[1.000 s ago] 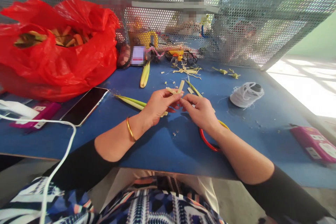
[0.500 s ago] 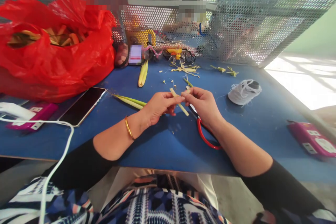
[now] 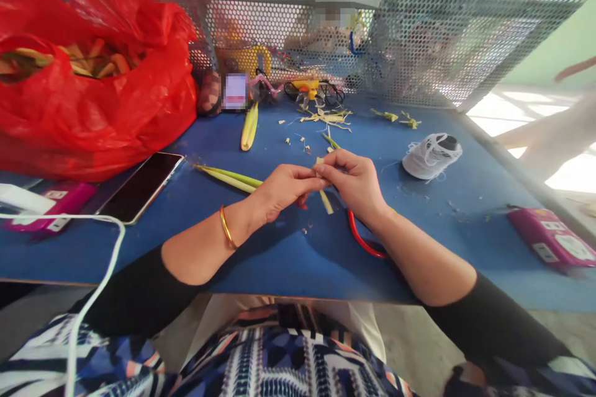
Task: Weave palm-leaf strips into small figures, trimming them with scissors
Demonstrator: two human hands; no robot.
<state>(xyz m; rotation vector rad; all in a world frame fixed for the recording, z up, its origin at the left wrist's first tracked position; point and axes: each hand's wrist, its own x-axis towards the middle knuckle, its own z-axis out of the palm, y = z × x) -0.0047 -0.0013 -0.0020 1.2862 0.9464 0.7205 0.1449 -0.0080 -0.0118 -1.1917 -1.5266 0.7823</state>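
Both hands pinching one little pale strip, mid-table
Left hand (image 3: pixel 288 189) and right hand (image 3: pixel 354 181) are gripping the pale strip (image 3: pixel 326 202) between fingertips; a red handle (image 3: pixel 361 237) is lying at 5 o'clock from it, leafy scraps (image 3: pixel 328 117) at 12.

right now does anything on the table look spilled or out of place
Small pale scraps and shredded strips lie loose on the blue table, scattered rather than gathered, which looks untidy. Nothing else stands out as odd.
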